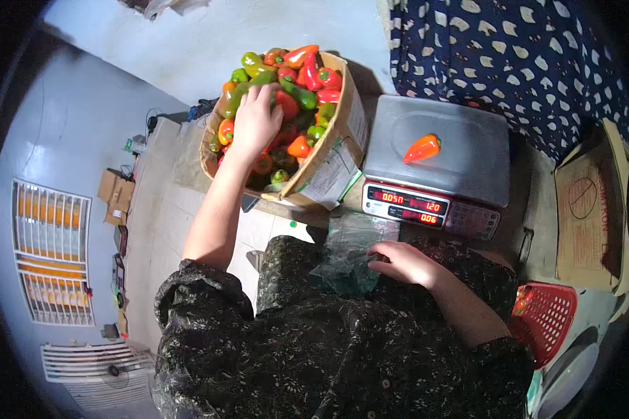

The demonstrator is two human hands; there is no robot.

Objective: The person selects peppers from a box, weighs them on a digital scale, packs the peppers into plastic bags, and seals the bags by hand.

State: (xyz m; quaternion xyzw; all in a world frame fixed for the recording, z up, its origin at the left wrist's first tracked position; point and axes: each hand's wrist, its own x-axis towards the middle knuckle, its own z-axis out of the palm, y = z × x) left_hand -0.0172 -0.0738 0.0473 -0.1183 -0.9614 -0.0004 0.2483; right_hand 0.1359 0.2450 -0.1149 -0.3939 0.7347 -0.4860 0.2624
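My left hand [256,120] reaches into a cardboard box [356,115] heaped with red, orange and green peppers. Its fingers curl round a red pepper [286,105] on the pile; the fingertips are partly hidden. Low over my lap, my right hand [405,264] has its thumb and fingers closed at the edge of a clear plastic bag [353,244]. The bag lies crumpled across my thighs. A single orange-red pepper [423,149] rests on the metal plate of a digital scale [461,157], whose red display is lit.
On the right stand an open carton [583,216] and a red plastic basket [548,321]. A dark patterned curtain [496,56] hangs behind the scale. Brown boxes [115,195] and a barred window [52,251] are along the left side.
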